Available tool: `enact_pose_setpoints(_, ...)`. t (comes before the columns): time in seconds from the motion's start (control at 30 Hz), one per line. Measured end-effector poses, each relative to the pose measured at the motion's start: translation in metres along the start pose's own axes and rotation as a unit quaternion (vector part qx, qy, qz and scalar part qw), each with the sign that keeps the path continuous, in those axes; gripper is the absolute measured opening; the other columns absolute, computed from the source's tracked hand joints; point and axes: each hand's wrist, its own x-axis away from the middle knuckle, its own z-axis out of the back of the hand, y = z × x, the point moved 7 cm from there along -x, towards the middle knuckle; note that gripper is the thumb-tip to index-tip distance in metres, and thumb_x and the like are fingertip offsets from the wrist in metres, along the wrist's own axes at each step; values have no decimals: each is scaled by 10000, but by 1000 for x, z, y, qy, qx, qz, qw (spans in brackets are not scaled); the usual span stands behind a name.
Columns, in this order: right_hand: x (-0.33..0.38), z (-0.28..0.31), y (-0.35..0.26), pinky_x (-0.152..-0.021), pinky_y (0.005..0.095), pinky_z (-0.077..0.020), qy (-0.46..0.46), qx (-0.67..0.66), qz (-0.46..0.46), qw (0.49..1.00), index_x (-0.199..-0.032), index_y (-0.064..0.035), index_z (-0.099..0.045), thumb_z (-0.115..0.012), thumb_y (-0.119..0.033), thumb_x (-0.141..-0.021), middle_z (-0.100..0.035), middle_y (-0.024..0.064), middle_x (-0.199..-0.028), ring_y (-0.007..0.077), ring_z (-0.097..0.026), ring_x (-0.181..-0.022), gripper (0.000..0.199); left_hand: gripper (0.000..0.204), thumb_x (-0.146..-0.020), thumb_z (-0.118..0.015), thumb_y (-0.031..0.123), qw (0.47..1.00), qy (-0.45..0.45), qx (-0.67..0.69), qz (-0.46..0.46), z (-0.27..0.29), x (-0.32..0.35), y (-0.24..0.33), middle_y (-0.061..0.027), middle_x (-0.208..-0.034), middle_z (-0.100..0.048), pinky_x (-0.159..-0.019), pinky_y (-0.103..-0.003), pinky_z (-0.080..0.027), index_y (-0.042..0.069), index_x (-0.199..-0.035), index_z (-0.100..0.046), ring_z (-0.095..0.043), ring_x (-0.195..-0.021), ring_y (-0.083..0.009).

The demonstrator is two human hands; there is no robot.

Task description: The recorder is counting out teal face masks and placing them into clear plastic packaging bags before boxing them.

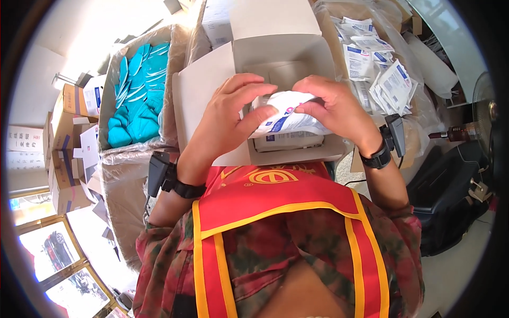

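Both my hands grip a white packet point(283, 117) with blue and pink printing, tilted over the opening of a white carton point(208, 70). My left hand point(237, 109) holds the packet's left side, its thumb on the front. At the packet's right side my right hand point(338, 108) closes, thumb and fingers at the upper edge. Inside the carton, below the held packet, another white packet point(297, 142) lies near the front wall. Part of the carton's inside is hidden behind my hands. The carton's flaps stand folded outward.
To the left, a plastic-lined bin point(175, 90) holds many teal pads point(139, 87). A lined box at right holds several loose white packets point(392, 85). Brown cartons point(66, 164) are stacked far left. A black chair point(450, 196) and a fan point(483, 108) stand at right.
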Motion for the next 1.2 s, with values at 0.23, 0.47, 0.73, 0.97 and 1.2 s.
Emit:
enact_pose_setpoints(0.23,-4,-16,-5,-729,399,-466,23,111,111,987,-986,-61,-595,-665,-62,-799,-616,120,-872,326,-591,-846,199,162,-775,-743,132,985,52,-155,-50,-7,3,-2,-100,-1084,-646,-894,-379,-443,54,-912,-711,-587,-1032,-258)
enact_pose_setpoints(0.47,-6,1,-23,-695,423,-456,58,173,116,976,-934,-53,-589,-648,-141,-837,-615,131,-849,342,-580,-829,144,113,-811,-728,55,990,94,11,103,-2,-6,4,-43,-820,-676,-662,-226,-478,27,-912,-685,-620,-756,-107)
enact_pose_setpoints(0.73,-15,10,-39,-638,431,-447,5,124,89,988,-878,-48,-590,-646,-190,-843,-600,151,-794,366,-570,-777,157,92,-858,-698,89,967,96,193,132,-5,-17,4,-10,-752,-655,-608,-187,-436,12,-889,-658,-556,-674,-39)
enact_pose_setpoints(0.97,-8,1,-68,-620,384,-459,99,284,181,936,-778,-76,-568,-652,-144,-771,-574,83,-730,288,-583,-728,109,111,-877,-682,128,922,128,336,141,-3,-15,3,-6,-756,-645,-566,-201,-387,23,-856,-650,-529,-644,-45)
enact_pose_setpoints(1.2,16,-26,-97,-649,337,-482,147,293,291,899,-767,-104,-571,-676,-113,-727,-568,21,-774,225,-590,-755,113,174,-861,-694,126,868,212,390,223,5,-15,-79,-54,-685,-637,-510,-229,-389,15,-752,-615,-517,-571,-73)
